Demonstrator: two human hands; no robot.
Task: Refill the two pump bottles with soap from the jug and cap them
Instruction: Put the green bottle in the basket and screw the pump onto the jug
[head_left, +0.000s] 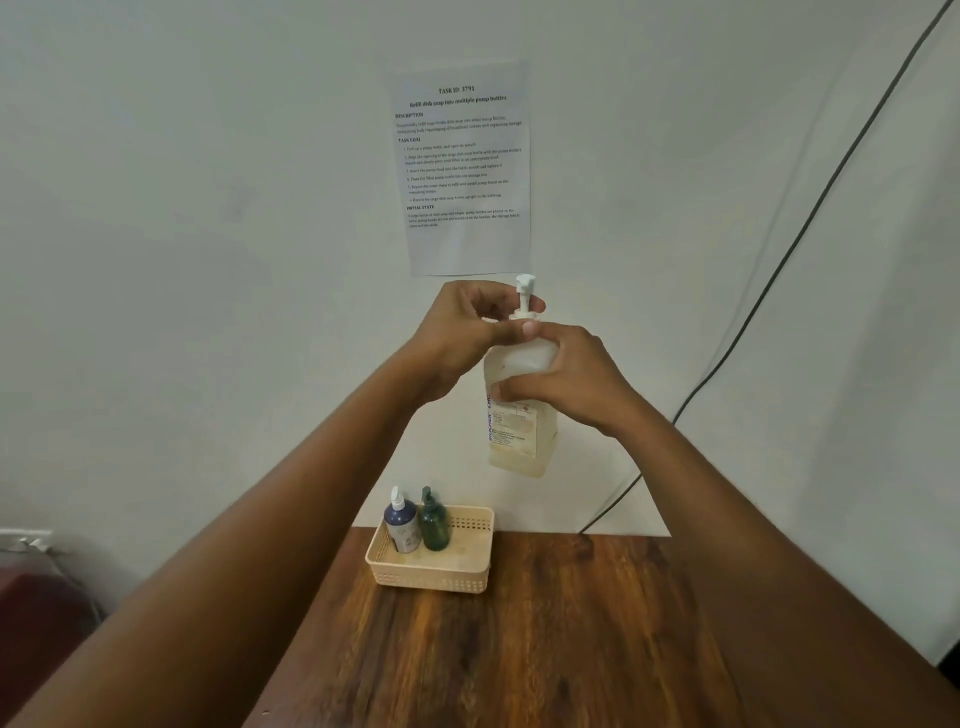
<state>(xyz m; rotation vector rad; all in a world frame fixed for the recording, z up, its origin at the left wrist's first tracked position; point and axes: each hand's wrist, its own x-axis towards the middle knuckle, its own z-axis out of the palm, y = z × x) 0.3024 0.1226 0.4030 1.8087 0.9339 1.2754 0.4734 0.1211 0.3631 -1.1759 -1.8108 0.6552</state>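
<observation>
Though the printed sheet (464, 166) on the wall is mostly too small to read, the jug (519, 415) is plain enough: held up in the air, pale soap low inside. Right hand (571, 379) fingers wrap its shoulder; left hand (462, 332) fingers pinch the pump collar (521, 315). Far below the fingers, a basket (431, 577) holds a blue bottle (401, 525) and a green bottle (434, 522), both capped, contents unclear.

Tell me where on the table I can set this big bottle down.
The wooden table is bare in front of the basket and all along its right side, under the held jug. The only crowded spot is the basket's left end, where the blue bottle and green bottle stand; its right half looks free.
</observation>
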